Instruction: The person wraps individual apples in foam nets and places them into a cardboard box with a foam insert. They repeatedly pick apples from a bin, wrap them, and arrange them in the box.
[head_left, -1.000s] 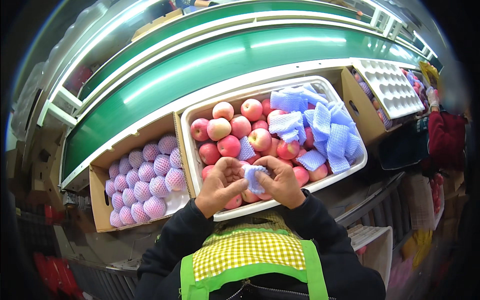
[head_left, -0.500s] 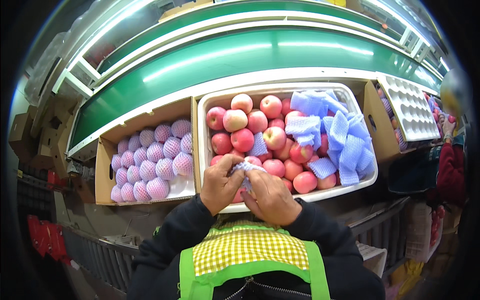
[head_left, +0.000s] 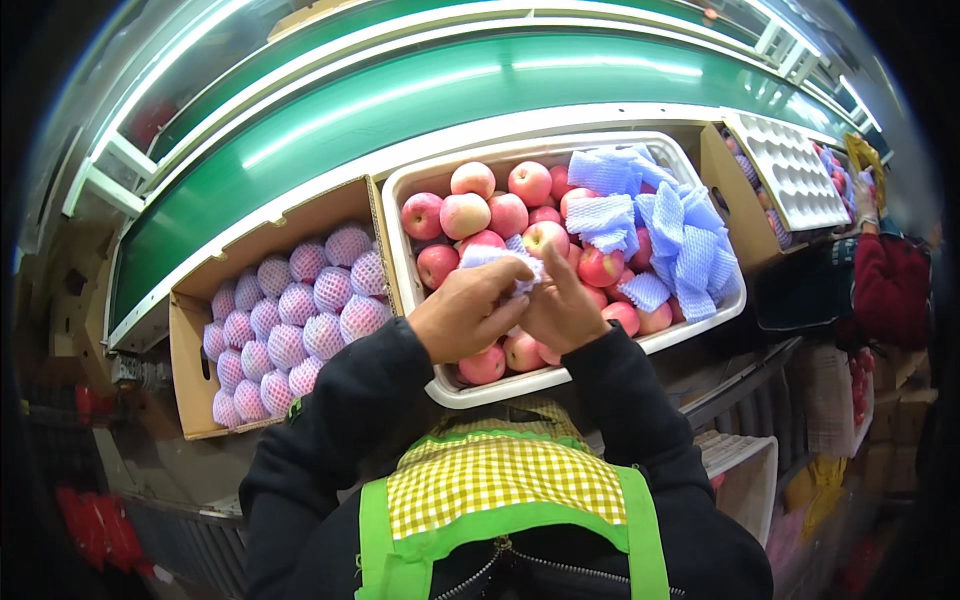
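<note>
A pale lilac foam net sleeve [head_left: 486,256] is bunched between my hands over the apples. My left hand [head_left: 468,312] has its fingers closed on the net, its back turned up. Close beside it, my right hand [head_left: 562,308] pinches the net's right end, its other fingers partly hidden. Whether an apple is inside this net cannot be seen. Beneath both hands stands a white tub [head_left: 712,318] of loose red apples [head_left: 465,215]. Flat blue-lilac foam nets [head_left: 683,240] are heaped on the apples at its right side.
Left of the tub is a cardboard box [head_left: 190,400] with rows of net-wrapped apples [head_left: 285,340]. A green conveyor belt [head_left: 400,105] runs behind. To the right, a white moulded tray [head_left: 785,175] rests on another box, near a co-worker in a red sleeve [head_left: 885,285].
My hands have moved up, farther over the tub, carrying the foam net. My left hand has turned inward across the front of my right. The whole view has shifted slightly.
</note>
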